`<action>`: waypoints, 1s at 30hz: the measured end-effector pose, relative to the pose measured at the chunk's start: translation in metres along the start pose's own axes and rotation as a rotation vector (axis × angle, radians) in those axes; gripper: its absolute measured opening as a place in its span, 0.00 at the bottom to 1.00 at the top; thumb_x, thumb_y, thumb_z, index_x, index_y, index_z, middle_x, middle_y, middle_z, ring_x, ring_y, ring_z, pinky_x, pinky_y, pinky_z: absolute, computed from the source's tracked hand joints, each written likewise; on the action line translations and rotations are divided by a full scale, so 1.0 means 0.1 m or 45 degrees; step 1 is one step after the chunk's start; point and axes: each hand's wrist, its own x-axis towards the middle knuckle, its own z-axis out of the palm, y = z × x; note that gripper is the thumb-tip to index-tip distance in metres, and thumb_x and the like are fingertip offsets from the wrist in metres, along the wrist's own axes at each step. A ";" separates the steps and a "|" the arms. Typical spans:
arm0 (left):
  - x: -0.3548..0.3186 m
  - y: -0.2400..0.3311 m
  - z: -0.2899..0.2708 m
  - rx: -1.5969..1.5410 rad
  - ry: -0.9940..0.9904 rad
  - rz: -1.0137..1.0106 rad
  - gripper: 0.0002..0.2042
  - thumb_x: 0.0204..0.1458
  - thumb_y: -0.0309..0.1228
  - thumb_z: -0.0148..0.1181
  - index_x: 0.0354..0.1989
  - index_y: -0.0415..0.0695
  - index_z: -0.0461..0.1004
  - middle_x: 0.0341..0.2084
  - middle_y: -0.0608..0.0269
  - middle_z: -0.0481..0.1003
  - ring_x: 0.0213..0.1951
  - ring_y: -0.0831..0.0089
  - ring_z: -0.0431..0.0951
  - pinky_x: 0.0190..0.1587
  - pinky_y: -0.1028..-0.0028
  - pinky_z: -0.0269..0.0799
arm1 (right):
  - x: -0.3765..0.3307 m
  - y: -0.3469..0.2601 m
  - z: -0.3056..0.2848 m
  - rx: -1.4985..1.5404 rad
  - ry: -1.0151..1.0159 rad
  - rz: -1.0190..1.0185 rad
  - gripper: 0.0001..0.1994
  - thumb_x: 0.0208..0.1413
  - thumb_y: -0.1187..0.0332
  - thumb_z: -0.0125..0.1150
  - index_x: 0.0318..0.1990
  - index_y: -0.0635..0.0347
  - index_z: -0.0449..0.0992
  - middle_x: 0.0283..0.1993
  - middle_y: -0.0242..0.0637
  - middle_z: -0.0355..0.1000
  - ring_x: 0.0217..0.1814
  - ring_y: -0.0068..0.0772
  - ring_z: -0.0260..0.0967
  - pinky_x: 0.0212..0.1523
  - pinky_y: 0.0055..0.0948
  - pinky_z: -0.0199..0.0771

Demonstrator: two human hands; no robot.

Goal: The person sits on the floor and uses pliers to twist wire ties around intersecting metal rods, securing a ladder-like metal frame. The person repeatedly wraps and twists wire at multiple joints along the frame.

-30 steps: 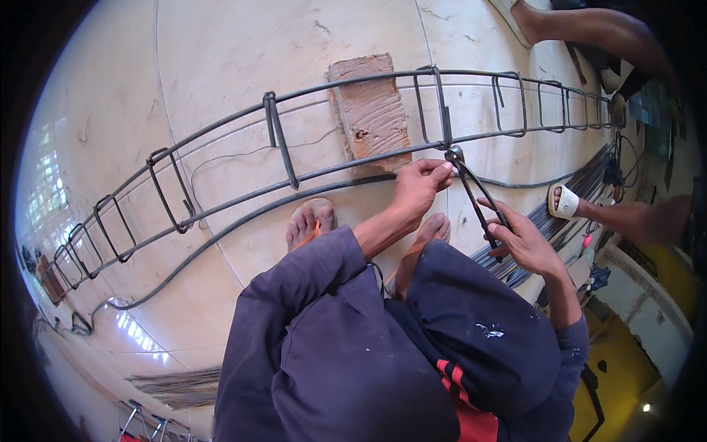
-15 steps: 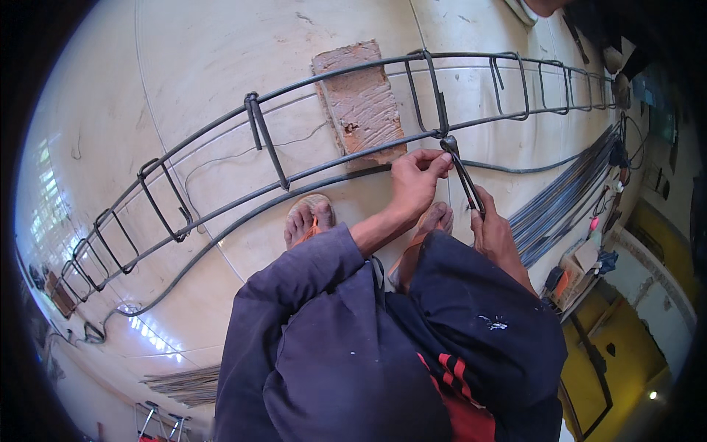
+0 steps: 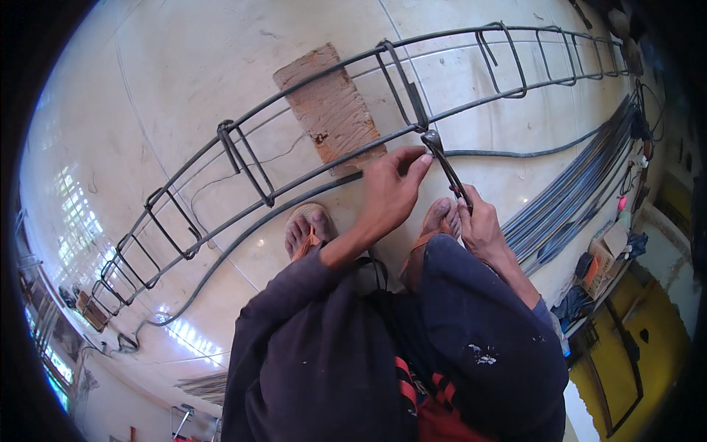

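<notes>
A long cage of steel bars with bent square stirrups (image 3: 418, 107) stretches across the floor in front of me. My right hand (image 3: 482, 225) is wrapped round the handles of dark pincers (image 3: 447, 168). Their head sits at the nearer long bar, where a stirrup meets it. Close beside the pincer head, my left hand (image 3: 390, 190) pinches with thumb and forefinger; what is between them is too small to make out. A rough reddish brick (image 3: 330, 110) lies under the cage, left of that joint.
One loose dark bar (image 3: 508, 154) curves along the floor between the cage and my sandalled feet (image 3: 309, 227). To the right lies a bundle of steel bars (image 3: 574, 188), with a cardboard box (image 3: 607, 254) nearer me. Thin rods (image 3: 206, 387) lie at lower left.
The view has shifted, so cage and brick appear further left. Both hands stay at the same joint, with the pincers still in the right hand. The left wrist appears slightly more raised.
</notes>
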 end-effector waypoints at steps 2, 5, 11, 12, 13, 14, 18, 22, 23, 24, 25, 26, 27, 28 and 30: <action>0.01 0.26 -0.22 0.429 0.130 0.401 0.13 0.57 0.31 0.60 0.46 0.35 0.76 0.37 0.50 0.79 0.40 0.66 0.80 0.43 0.70 0.75 | 0.01 -0.10 -0.11 -0.001 -0.110 0.128 0.13 0.61 0.74 0.45 0.52 0.66 0.67 0.24 0.57 0.70 0.31 0.61 0.74 0.30 0.44 0.70; 0.24 0.55 -0.36 0.710 0.202 0.601 0.16 0.59 0.36 0.58 0.44 0.34 0.77 0.35 0.46 0.78 0.37 0.64 0.81 0.41 0.69 0.74 | -0.02 -0.12 -0.15 0.050 -0.164 0.207 0.12 0.61 0.74 0.45 0.51 0.67 0.67 0.23 0.59 0.69 0.29 0.60 0.73 0.29 0.45 0.68; 0.65 0.78 -0.28 1.087 -0.201 0.095 0.25 0.61 0.48 0.49 0.39 0.32 0.77 0.23 0.45 0.75 0.31 0.59 0.79 0.36 0.65 0.71 | -0.01 -0.10 -0.13 0.210 -0.167 0.085 0.11 0.62 0.75 0.45 0.49 0.68 0.68 0.21 0.57 0.69 0.26 0.57 0.73 0.27 0.44 0.69; 0.70 0.79 -0.27 1.106 -0.215 0.042 0.25 0.61 0.48 0.49 0.39 0.33 0.78 0.22 0.45 0.74 0.30 0.58 0.79 0.35 0.64 0.71 | -0.01 -0.07 -0.13 0.265 -0.155 0.057 0.11 0.62 0.75 0.45 0.48 0.69 0.68 0.21 0.56 0.69 0.26 0.57 0.73 0.26 0.44 0.69; 0.73 0.72 -0.24 1.008 -0.092 0.226 0.22 0.59 0.47 0.53 0.32 0.37 0.78 0.20 0.45 0.74 0.28 0.49 0.77 0.35 0.57 0.70 | 0.01 -0.03 -0.13 0.249 -0.166 0.050 0.10 0.62 0.75 0.45 0.48 0.69 0.68 0.22 0.56 0.70 0.26 0.57 0.73 0.26 0.44 0.69; 0.73 0.69 -0.24 1.094 -0.097 0.205 0.22 0.58 0.47 0.53 0.32 0.37 0.78 0.20 0.45 0.74 0.28 0.49 0.77 0.35 0.57 0.70 | 0.03 0.01 -0.13 0.233 -0.178 0.042 0.10 0.62 0.75 0.45 0.48 0.69 0.68 0.22 0.56 0.70 0.26 0.56 0.74 0.26 0.43 0.70; 0.72 0.65 -0.20 1.189 -0.136 0.155 0.21 0.57 0.47 0.55 0.35 0.36 0.78 0.20 0.48 0.75 0.28 0.52 0.78 0.35 0.57 0.70 | 0.02 0.05 -0.16 0.278 -0.209 0.069 0.10 0.61 0.75 0.46 0.48 0.69 0.67 0.22 0.56 0.71 0.27 0.56 0.75 0.27 0.44 0.71; 0.52 0.78 -0.42 1.291 -0.362 0.380 0.21 0.60 0.45 0.54 0.44 0.37 0.76 0.33 0.47 0.77 0.35 0.60 0.79 0.39 0.63 0.73 | 0.03 0.07 -0.19 0.270 -0.207 0.057 0.11 0.61 0.74 0.46 0.48 0.69 0.68 0.22 0.57 0.69 0.26 0.57 0.73 0.27 0.43 0.70; 0.38 0.86 -0.54 1.353 -0.442 0.515 0.21 0.61 0.45 0.53 0.47 0.37 0.75 0.38 0.47 0.78 0.38 0.63 0.80 0.40 0.66 0.74 | 0.03 0.07 -0.19 0.308 -0.204 0.070 0.11 0.62 0.73 0.45 0.48 0.69 0.69 0.21 0.56 0.68 0.24 0.55 0.71 0.27 0.42 0.69; 0.25 1.10 -0.64 1.409 -0.663 0.204 0.23 0.61 0.45 0.52 0.50 0.35 0.73 0.41 0.46 0.77 0.42 0.61 0.78 0.44 0.65 0.72 | 0.03 0.06 -0.18 0.341 -0.200 0.074 0.12 0.63 0.72 0.45 0.48 0.70 0.69 0.20 0.55 0.67 0.22 0.54 0.69 0.26 0.40 0.67; 0.12 1.35 -0.72 1.447 -0.863 -0.123 0.24 0.62 0.46 0.51 0.53 0.33 0.71 0.44 0.45 0.76 0.46 0.58 0.77 0.48 0.63 0.71 | 0.04 0.06 -0.17 0.332 -0.201 0.047 0.12 0.63 0.72 0.45 0.48 0.69 0.69 0.20 0.55 0.67 0.22 0.54 0.70 0.26 0.40 0.68; 0.05 1.37 -0.80 1.205 -0.890 -0.417 0.25 0.63 0.46 0.49 0.53 0.33 0.71 0.45 0.46 0.76 0.48 0.59 0.77 0.50 0.64 0.71 | 0.04 0.10 -0.16 0.321 -0.193 0.026 0.11 0.63 0.72 0.45 0.48 0.69 0.69 0.20 0.55 0.67 0.23 0.54 0.71 0.26 0.41 0.68; 0.00 1.32 -0.87 0.947 -0.905 -0.695 0.25 0.64 0.46 0.47 0.53 0.33 0.71 0.46 0.48 0.76 0.49 0.60 0.76 0.51 0.65 0.71 | 0.04 0.13 -0.14 0.309 -0.184 0.007 0.11 0.63 0.72 0.45 0.48 0.69 0.69 0.20 0.55 0.67 0.23 0.54 0.71 0.26 0.41 0.68; -0.05 1.24 -0.92 0.669 -0.912 -0.950 0.25 0.65 0.46 0.45 0.53 0.32 0.71 0.47 0.50 0.76 0.50 0.61 0.76 0.53 0.65 0.71 | 0.04 0.14 -0.13 0.331 -0.181 0.012 0.11 0.63 0.72 0.45 0.48 0.68 0.69 0.20 0.55 0.67 0.23 0.54 0.71 0.26 0.41 0.68; -0.18 0.88 -0.80 0.352 -0.750 -0.956 0.25 0.67 0.45 0.40 0.54 0.32 0.70 0.49 0.50 0.74 0.54 0.61 0.74 0.58 0.66 0.69 | 0.04 0.15 -0.12 0.364 -0.169 0.016 0.11 0.63 0.72 0.45 0.48 0.68 0.69 0.20 0.55 0.68 0.23 0.55 0.72 0.25 0.41 0.68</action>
